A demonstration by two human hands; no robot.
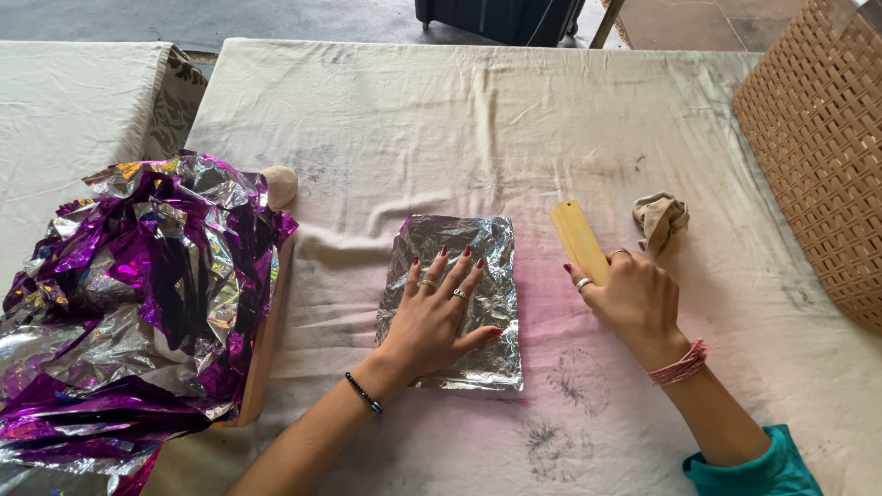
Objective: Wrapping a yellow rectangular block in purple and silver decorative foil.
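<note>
My left hand (pixel 437 312) lies flat, fingers spread, on a rectangular sheet of crinkled silver foil (pixel 487 262) in the middle of the cloth-covered table (pixel 441 119). My right hand (pixel 634 298) grips the near end of a flat wooden stick (pixel 577 237), just right of the foil, its far end pointing away from me. A crumpled beige rag (pixel 660 219) lies on the cloth beyond my right hand.
A big crumpled heap of purple and silver foil (pixel 138 294) rests on a wooden board (pixel 265 340) at the left, a round wooden knob (pixel 278 186) behind it. A woven basket (pixel 818 147) stands at the right edge. Dark smudges mark the cloth.
</note>
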